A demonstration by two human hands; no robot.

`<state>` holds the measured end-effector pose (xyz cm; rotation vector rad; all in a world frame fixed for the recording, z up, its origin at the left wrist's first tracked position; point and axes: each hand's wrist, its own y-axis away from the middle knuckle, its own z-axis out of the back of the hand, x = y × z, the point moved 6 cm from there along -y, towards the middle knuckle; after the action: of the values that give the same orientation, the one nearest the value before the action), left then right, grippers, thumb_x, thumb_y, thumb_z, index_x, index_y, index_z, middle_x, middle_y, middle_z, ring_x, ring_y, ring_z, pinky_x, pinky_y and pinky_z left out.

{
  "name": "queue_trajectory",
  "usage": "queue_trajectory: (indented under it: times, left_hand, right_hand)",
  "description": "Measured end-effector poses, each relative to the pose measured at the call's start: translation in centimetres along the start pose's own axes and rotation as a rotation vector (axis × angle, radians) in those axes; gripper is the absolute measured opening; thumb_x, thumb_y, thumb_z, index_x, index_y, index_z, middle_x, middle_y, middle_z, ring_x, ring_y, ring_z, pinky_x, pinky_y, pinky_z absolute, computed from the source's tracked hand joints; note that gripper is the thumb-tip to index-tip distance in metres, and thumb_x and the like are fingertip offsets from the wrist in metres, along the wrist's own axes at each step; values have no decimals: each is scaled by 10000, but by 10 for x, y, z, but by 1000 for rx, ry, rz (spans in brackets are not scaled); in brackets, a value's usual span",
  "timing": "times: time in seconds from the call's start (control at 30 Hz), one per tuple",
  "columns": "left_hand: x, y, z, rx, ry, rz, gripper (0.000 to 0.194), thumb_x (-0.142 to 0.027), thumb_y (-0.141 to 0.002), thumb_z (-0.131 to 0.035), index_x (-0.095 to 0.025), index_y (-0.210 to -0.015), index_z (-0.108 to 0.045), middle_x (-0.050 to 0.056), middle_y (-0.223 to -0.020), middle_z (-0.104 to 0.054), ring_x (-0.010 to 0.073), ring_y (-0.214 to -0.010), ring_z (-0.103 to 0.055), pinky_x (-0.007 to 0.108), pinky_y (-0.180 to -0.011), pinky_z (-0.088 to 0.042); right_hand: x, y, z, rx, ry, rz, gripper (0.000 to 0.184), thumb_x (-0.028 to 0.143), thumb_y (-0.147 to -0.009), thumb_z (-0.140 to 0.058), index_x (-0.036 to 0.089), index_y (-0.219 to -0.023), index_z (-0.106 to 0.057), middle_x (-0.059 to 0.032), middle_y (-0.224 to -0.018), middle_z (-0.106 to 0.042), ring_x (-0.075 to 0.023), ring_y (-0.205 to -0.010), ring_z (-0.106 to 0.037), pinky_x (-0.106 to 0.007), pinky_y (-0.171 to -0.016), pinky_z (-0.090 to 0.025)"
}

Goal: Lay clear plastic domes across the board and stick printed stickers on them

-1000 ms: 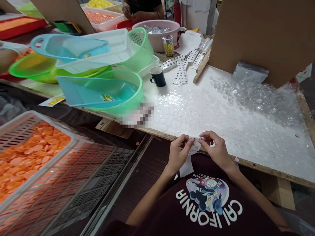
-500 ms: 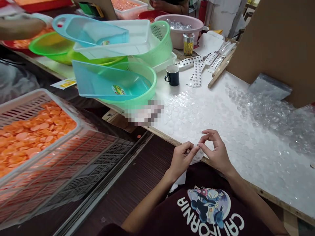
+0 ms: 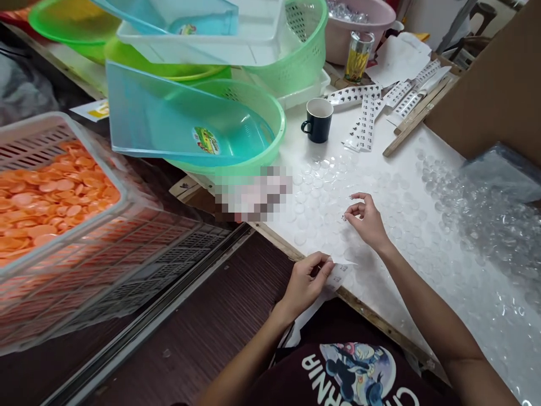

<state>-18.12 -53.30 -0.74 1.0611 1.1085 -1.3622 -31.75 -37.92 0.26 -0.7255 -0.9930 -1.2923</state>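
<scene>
My left hand pinches a strip of stickers, white with small dark prints, at the table's front edge. Farther out, my right hand is over the table with thumb and fingers curled together. A tiny sticker with a dark print shows at its thumb tip. Below and around this hand, many clear round discs lie spread on the white tabletop. More sticker strips lie at the back, beside a dark mug.
Green basins and a blue scoop-shaped tray stand at the back left. A crate of orange discs is at my left. Clear pieces are heaped at the right by a cardboard panel. A glass stands behind the mug.
My hands were together at the strip; the right has moved away, forward over the discs, with a small sticker at its thumb. The left still holds the strip. The view has shifted.
</scene>
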Motion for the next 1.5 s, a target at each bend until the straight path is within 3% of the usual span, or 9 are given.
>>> queue_trajectory:
  times: [0.37,0.57,0.67,0.73,0.9,1.03,1.17,1.33,1.5]
  left_hand:
    - [2,0,0,13,-58,-12,242,-309,-978,-514,-173,-822,-640,37,-744,-662,146,-670,-587,249,-651,-454]
    - [1,0,1,17,-69,-36,235,-295,-984,-514,-170,-822,-629,31,-739,-653,142,-671,-586,244,-656,-451]
    - [0,0,2,13,-67,-48,222,-283,-983,-518,-170,-829,-630,28,-736,-646,141,-669,-582,242,-653,-447]
    - [-1,0,1,15,-67,-48,224,-289,-983,-517,-172,-832,-634,31,-738,-647,143,-668,-582,244,-650,-446]
    - [-1,-1,2,14,-64,-25,235,-307,-980,-515,-175,-840,-649,36,-748,-659,150,-677,-591,248,-653,-450]
    - [1,0,1,12,-55,-22,227,-309,-973,-526,-177,-843,-657,30,-741,-657,147,-669,-586,245,-652,-453]
    - [2,-1,2,14,-50,-15,240,-319,-979,-524,-176,-839,-657,27,-743,-656,142,-669,-580,242,-664,-457]
    - [5,0,3,21,26,29,264,-349,-988,-522,-172,-845,-655,29,-750,-647,146,-684,-577,246,-675,-454]
    - [13,-1,8,-18,210,169,288,-429,-968,-563,-172,-897,-670,49,-833,-666,177,-775,-597,271,-727,-466]
  right_hand:
    - [-5,-11,-22,102,307,113,394,147,-812,-515,227,-1197,-494,5,-818,-647,-191,-785,-630,-379,-865,-444]
    - [10,-7,-24,31,608,233,464,87,-818,-516,193,-1270,-531,-130,-1144,-621,-271,-1033,-609,-439,-934,-400]
    - [19,0,-10,-74,567,235,320,180,-864,-560,201,-1180,-609,-146,-1182,-605,-295,-1090,-578,-452,-940,-408]
    - [20,5,-2,-97,453,196,171,258,-894,-564,216,-1029,-660,-116,-1094,-643,-268,-1005,-591,-423,-899,-434]
    - [0,13,-12,112,184,-49,125,304,-840,-595,223,-807,-684,-25,-793,-694,-175,-695,-565,-318,-671,-446]
    - [-7,14,-23,165,212,-67,110,291,-822,-598,226,-798,-684,-9,-756,-702,-156,-634,-563,-315,-663,-434]
    - [-3,15,-33,180,418,24,94,199,-851,-573,222,-778,-628,-11,-768,-700,-177,-710,-613,-368,-816,-405]
    - [3,17,-40,144,676,85,209,144,-876,-573,211,-1072,-602,-44,-816,-699,-238,-789,-635,-409,-865,-348]
    - [12,23,-28,86,613,107,154,189,-914,-542,207,-1049,-614,-66,-885,-691,-240,-824,-624,-422,-878,-355]
